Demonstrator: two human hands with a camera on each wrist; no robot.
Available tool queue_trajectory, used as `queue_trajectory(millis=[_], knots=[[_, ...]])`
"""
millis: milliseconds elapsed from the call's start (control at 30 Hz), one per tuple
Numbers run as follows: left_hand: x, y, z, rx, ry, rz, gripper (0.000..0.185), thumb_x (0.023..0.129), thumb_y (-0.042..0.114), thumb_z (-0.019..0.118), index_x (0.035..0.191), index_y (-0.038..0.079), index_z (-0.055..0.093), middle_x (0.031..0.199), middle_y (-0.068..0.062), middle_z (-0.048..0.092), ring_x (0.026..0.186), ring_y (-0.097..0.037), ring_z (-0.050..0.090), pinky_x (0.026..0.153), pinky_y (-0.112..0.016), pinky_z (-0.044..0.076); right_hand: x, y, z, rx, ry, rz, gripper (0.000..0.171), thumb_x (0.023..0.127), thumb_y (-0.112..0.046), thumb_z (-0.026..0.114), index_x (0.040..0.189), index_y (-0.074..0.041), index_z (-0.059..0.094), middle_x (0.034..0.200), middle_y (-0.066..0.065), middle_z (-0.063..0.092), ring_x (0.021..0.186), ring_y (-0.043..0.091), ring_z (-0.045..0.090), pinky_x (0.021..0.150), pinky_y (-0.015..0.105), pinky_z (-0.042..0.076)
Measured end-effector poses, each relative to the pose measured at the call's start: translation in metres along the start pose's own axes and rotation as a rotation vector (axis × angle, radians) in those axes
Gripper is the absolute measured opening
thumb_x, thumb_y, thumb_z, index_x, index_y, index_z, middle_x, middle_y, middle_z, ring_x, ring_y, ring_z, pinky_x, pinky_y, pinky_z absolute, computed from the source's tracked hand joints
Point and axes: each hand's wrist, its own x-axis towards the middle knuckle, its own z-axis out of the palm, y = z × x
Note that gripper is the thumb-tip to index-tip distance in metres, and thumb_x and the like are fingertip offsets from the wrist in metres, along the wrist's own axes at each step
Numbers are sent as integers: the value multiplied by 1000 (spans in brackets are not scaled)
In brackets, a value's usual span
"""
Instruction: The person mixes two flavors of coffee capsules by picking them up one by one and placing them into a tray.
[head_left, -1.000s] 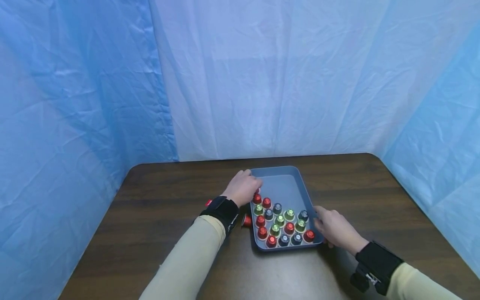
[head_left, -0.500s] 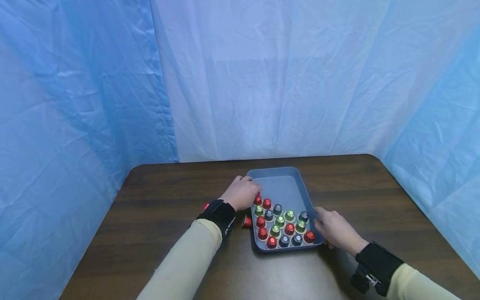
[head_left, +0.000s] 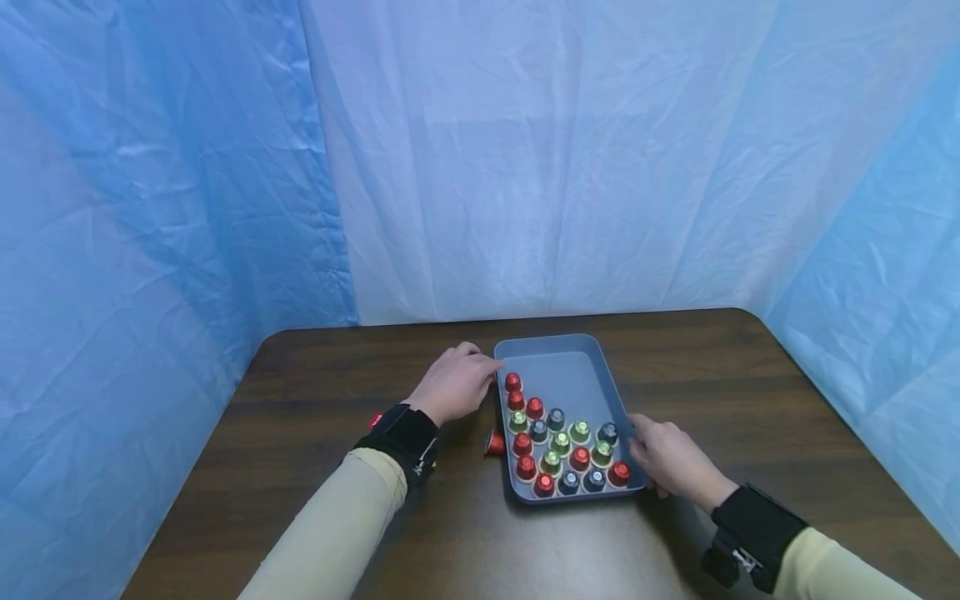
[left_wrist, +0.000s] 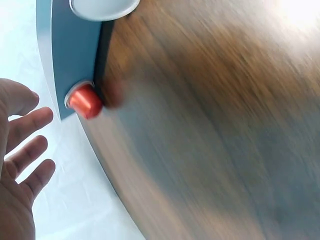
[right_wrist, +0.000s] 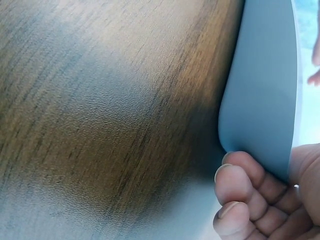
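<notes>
Blue sheeting (head_left: 187,167) hangs round the dark wooden table (head_left: 322,467) where you are working. Your left hand (head_left: 452,385) hovers just beside the left rim of the grey tray (head_left: 573,375), near its far corner, holding nothing; the left wrist view shows its fingers (left_wrist: 30,150) spread and relaxed. Your right hand (head_left: 671,460) grips the tray's right rim near the front corner, and the right wrist view shows the fingers (right_wrist: 240,185) curled under the tray wall (right_wrist: 260,90) with the thumb above. Inside the tray, red, green and dark capsules (head_left: 562,442) stand dome-up in rows filling the near half, with the farthest red capsule (head_left: 512,382) close to your left fingertips. One loose red capsule (head_left: 493,442) lies on its side on the table, against the tray's left wall.
</notes>
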Motion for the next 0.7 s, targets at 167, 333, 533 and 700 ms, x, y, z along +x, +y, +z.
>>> queue_trajectory(millis=[167,333,533,700], knots=[[-5,-13,2,-32,19,-60,40,99,23,69,138,19,65,132,2,69,128,-21,53,111,-44,43,0,1,0,-4,0,0,55,101,-11,62,146,10,42,75,7,56,49,18,55,49,33,51],[-6,-18,5,-44,20,-88,41,98,25,71,138,19,65,132,2,70,128,-22,53,112,-45,42,0,2,0,-4,3,-2,54,101,-12,63,146,10,42,74,7,56,49,18,55,49,33,51],[-1,-18,13,-34,-6,-135,44,96,30,73,138,18,65,129,0,70,127,-24,52,110,-45,43,0,2,0,1,6,-2,54,100,-11,63,146,10,43,76,6,56,50,18,56,49,32,52],[5,-14,24,-72,-9,-195,46,95,33,74,136,17,63,125,-4,69,128,-26,53,109,-46,45,0,1,1,-2,5,4,54,101,-12,62,146,10,42,75,6,56,49,18,56,49,32,52]])
